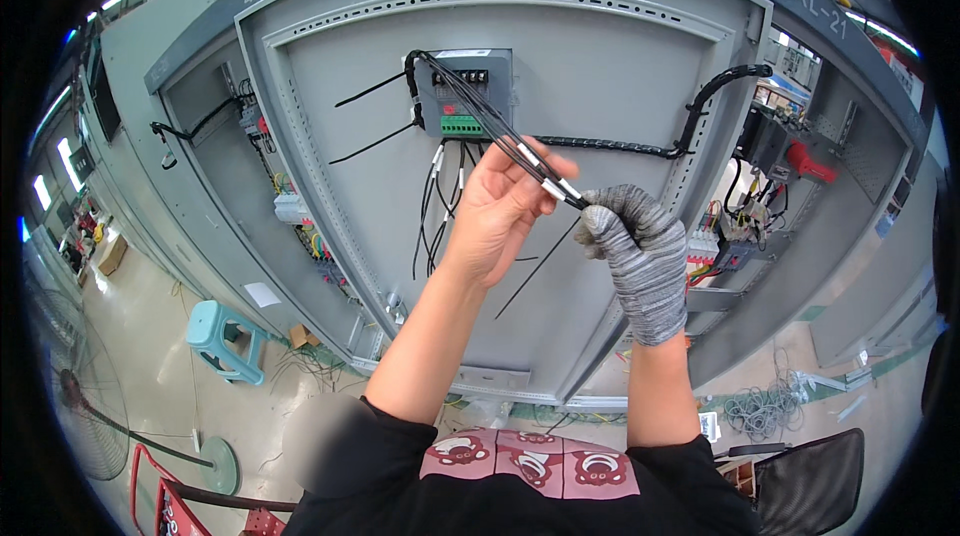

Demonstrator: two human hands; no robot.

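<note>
Left hand (pixel 497 211): bare; thumb and fingers closing in a pinch around a bundle of black wires (pixel 497 123), with white sleeves showing at the fingertips and just past them.

Right hand (pixel 637 251): wearing a grey knitted glove; fingers curling inward, thumb and fingertips gripping the lower end of the same bundle, just beside the left hand.

Wire bundle: stretching between both hands, and running up and leftward from the left hand to a bend beside a mounted device.

Thin black wire (pixel 537 268): hanging slantwise below and between the hands.

Mounted device (pixel 503 83): grey, sitting above the left hand; bearing a black terminal row, with a green terminal block (pixel 461 124) lying beneath it.

Sleeved wires (pixel 438 158): dangling from below the green block, left of the left hand.

Two loose black wires (pixel 372 90): pointing outward, farther up and left of the left hand.

Wrapped cable (pixel 600 144): running rightward above the right hand, then climbing.

Grey panel (pixel 590 66): standing behind both hands, carrying the device.

Red handle (pixel 812 163): showing inside a cabinet, well right of the right hand.

Blue stool (pixel 212 331): standing on the floor, well below and left of the left hand.

Tangled wire (pixel 765 408): lying on the floor, below and right of the right hand.
</note>
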